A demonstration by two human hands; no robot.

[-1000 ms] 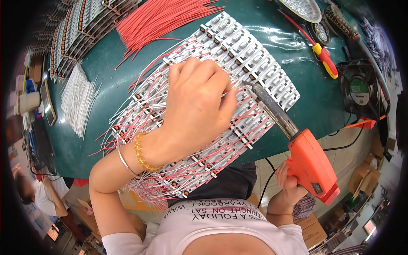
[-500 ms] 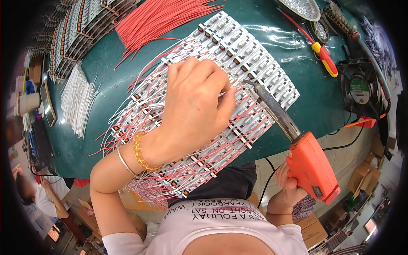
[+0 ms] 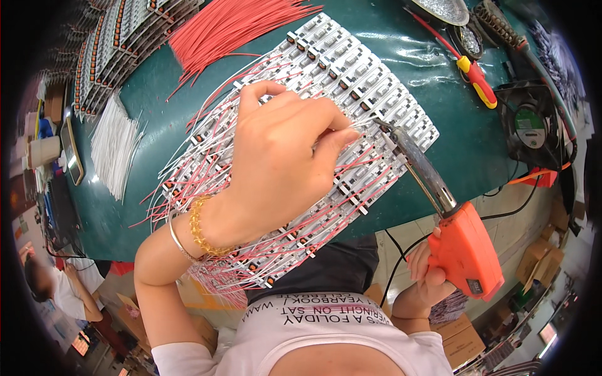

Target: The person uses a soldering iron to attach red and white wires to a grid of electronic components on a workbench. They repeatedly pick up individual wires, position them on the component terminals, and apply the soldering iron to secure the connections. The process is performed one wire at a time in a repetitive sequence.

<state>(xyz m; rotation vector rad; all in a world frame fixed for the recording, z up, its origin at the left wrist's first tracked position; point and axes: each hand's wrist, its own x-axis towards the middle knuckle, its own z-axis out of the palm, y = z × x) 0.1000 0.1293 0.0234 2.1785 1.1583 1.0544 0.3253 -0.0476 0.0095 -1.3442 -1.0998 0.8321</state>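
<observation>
Circuit boards near red wires lie beneath pinched-together left fingers, right fingers clamping soldering gun.

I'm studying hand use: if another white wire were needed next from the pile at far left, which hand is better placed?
Probably the left hand: it is nearer the white wire pile, while the right hand holds the orange soldering gun.
</observation>
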